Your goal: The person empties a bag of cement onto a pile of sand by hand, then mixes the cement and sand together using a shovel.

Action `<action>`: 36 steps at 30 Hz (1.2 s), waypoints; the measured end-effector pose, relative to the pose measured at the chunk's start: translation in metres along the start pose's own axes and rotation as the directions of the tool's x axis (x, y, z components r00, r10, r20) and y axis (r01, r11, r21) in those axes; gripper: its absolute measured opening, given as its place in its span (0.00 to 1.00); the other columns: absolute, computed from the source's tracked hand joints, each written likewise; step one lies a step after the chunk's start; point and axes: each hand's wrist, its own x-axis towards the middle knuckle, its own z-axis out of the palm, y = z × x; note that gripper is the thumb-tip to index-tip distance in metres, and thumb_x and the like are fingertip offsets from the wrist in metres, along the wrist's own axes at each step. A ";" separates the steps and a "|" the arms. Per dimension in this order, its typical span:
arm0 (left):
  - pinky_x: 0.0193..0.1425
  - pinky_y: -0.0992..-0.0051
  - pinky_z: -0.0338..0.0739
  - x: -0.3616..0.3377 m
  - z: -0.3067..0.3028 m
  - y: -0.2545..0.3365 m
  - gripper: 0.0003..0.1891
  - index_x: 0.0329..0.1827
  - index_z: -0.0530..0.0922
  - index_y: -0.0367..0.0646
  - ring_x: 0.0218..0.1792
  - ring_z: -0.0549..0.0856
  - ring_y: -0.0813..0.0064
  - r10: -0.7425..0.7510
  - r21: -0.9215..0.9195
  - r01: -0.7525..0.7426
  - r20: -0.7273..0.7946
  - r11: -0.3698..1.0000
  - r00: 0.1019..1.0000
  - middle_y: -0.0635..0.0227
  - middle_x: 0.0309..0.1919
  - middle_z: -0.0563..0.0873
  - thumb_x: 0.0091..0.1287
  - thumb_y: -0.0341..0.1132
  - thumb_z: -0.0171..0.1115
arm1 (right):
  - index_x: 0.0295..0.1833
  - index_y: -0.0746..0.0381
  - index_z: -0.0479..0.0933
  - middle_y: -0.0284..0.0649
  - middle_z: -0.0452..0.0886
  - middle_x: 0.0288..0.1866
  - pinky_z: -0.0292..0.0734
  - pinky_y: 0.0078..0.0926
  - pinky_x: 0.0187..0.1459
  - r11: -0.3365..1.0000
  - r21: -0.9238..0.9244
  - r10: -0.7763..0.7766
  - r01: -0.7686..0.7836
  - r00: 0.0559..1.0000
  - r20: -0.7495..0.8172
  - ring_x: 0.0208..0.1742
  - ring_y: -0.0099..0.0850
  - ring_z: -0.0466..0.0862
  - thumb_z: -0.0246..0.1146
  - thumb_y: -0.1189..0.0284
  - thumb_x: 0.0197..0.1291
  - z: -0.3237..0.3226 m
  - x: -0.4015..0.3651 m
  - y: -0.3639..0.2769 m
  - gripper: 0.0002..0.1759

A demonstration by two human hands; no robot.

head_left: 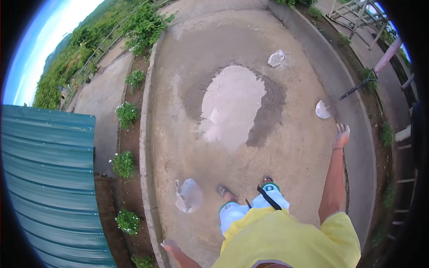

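My right hand [342, 135] is stretched out to the right, palm showing and fingers apart, with nothing in it. Just above it in the view, not touching it, is a shovel [322, 110] with a whitish, dusty blade and a dark handle slanting to the upper right. My left hand [170, 246] is low at the left with its fingers stretched out, holding nothing. The nearest thing to it is a crumpled pale bag [189, 195] on the concrete. Ahead of my feet lies a heap of pale powder [233, 100] on darker grey, sand-like material [272, 100].
A small crumpled whitish bag [276, 58] lies beyond the heap. Low concrete kerbs [145, 129] bound the slab, with flowering shrubs [127, 114] along the left. A green corrugated metal sheet [49, 178] stands at far left. Wooden framing [357, 18] is at upper right.
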 end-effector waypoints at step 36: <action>0.57 0.65 0.72 -0.570 0.969 -0.136 0.21 0.62 0.73 0.40 0.55 0.80 0.64 -0.055 0.291 -0.789 0.948 0.541 0.312 0.61 0.54 0.80 0.71 0.42 0.53 | 0.39 0.60 0.75 0.33 0.74 0.23 0.69 0.30 0.18 0.423 -0.528 0.224 -0.737 0.649 -0.727 0.21 0.28 0.76 0.59 0.76 0.56 -0.479 0.086 0.031 0.05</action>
